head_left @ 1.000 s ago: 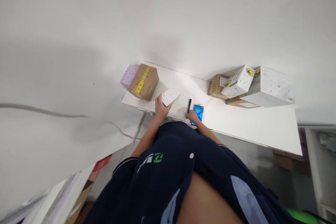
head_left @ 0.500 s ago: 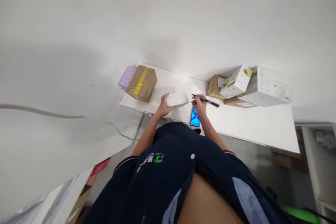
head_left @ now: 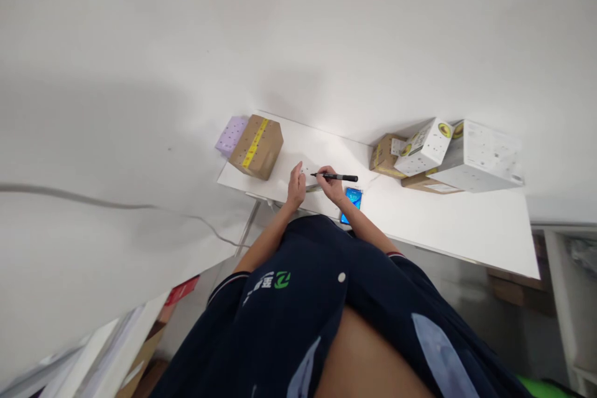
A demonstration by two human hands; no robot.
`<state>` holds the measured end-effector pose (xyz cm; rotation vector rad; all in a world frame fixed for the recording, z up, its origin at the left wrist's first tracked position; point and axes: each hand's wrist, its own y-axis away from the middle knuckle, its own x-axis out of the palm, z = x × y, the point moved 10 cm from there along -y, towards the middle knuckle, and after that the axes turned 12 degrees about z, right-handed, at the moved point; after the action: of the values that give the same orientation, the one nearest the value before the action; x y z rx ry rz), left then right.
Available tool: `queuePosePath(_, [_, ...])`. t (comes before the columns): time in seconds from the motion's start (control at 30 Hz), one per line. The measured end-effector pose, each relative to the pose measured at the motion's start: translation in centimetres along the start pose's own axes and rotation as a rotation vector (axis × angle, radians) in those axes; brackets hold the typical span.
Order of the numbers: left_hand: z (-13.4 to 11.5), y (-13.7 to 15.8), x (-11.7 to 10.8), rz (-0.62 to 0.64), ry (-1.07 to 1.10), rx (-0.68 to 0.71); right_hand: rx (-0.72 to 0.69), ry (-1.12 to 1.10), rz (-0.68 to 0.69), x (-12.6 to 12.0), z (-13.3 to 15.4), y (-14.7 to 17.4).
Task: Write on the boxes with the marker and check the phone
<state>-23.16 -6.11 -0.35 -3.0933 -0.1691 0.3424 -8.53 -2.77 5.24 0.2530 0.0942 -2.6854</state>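
Observation:
On the white table, a small white box (head_left: 308, 170) with dark specks lies between my two hands, much of it hidden by them. My left hand (head_left: 296, 185) holds the box at its left end, fingers along the side. A black marker (head_left: 342, 178) is pinched in my right hand (head_left: 329, 184). Its tip points left over the top of the box; I cannot tell whether it touches. Just right of my right wrist, a phone (head_left: 351, 204) with a lit blue screen lies on the table.
A brown carton (head_left: 258, 148) with yellow tape and a purple box (head_left: 232, 137) stand at the table's left end. White avocado-print boxes (head_left: 425, 148) and brown cartons (head_left: 386, 155) are stacked at right. A white wall (head_left: 317, 25) rises behind the table (head_left: 471, 221).
My right hand has moved left with the marker, from above the phone to the white box. The phone's screen shows more fully. My left hand has shifted slightly along the box.

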Motion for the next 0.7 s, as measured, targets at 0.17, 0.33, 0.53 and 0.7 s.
queuePosePath(0.17, [-0.15, -0.48, -0.01, 0.015, 0.002, 0.006, 0.066, 0.071, 0.072, 0.50, -0.03, 0.18])
queuePosePath(0.33, [-0.08, -0.73, -0.05, 0.021, 0.034, -0.021, 0.091, 0.095, 0.072, 0.64, -0.31, 0.18])
queuePosePath(0.53, [-0.10, -0.68, -0.10, 0.010, 0.063, -0.023, 0.080, 0.179, 0.089, 0.97, -0.32, 0.00])
queuePosePath(0.7, [0.01, -0.74, -0.02, 0.012, 0.007, 0.018, 0.060, 0.226, 0.099, 1.07, -0.06, -0.07])
